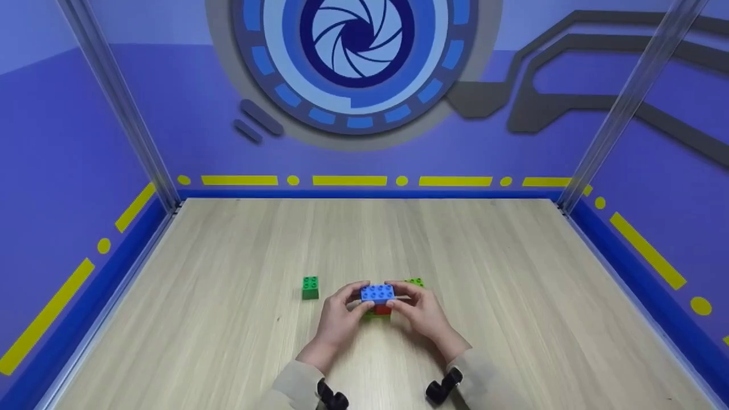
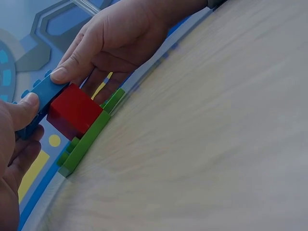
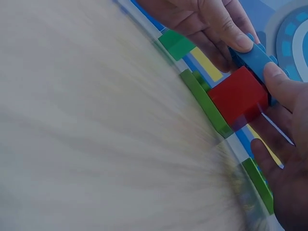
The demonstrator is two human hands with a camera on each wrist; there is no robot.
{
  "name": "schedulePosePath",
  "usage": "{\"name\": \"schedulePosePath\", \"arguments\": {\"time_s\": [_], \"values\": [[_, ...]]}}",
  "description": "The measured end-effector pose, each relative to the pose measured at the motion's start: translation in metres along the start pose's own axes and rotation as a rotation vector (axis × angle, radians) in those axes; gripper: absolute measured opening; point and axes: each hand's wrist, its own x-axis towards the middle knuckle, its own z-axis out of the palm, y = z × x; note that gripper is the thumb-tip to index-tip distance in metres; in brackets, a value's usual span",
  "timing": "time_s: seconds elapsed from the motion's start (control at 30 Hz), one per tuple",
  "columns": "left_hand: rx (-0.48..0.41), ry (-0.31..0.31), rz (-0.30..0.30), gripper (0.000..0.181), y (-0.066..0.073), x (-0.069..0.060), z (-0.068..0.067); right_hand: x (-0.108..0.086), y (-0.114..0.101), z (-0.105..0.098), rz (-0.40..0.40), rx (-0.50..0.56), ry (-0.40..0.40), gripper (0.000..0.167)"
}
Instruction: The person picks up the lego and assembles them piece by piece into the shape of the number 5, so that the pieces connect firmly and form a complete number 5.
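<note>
Both hands pinch a blue brick by its ends, the left hand at one end and the right hand at the other. Thumbs are on its near side in the head view. Directly below it is a red brick, which sits on a light green plate with studs showing at both ends. In the right wrist view the blue brick lies against the top of the red brick; whether they are pressed together I cannot tell.
A dark green brick stands on the wooden table, left of the left hand. Behind the right hand, another light green piece is partly hidden. Blue patterned walls enclose the table's back and sides.
</note>
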Motion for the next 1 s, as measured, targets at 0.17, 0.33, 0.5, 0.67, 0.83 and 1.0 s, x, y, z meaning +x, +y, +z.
{"name": "schedulePosePath", "arguments": {"time_s": [0.17,0.33,0.5,0.67,0.83,1.0], "values": [[0.003,0.006,0.000,0.040,-0.0003,-0.0013,-0.0009,0.0003,0.0005,0.0010,0.004,-0.005,0.011,0.041],[0.006,0.009,0.014,0.041,-0.0006,-0.0024,-0.0009,-0.0005,0.0024,0.0023,-0.003,0.003,0.013,0.047],[0.006,0.014,0.041,0.041,-0.0008,-0.0014,0.0002,-0.0017,0.0041,0.0016,-0.012,0.002,0.014,0.051],[0.007,0.017,0.043,0.041,-0.0019,-0.0012,0.0012,-0.0017,0.0054,0.0014,-0.022,-0.001,0.012,0.051],[-0.011,0.029,0.049,0.040,-0.0024,-0.0011,0.0008,-0.0014,0.0050,0.0017,-0.030,-0.028,0.012,0.051],[-0.034,0.037,0.054,0.040,-0.0040,-0.0025,0.0008,-0.0021,0.0058,0.0028,-0.033,-0.034,0.015,0.051]]}}
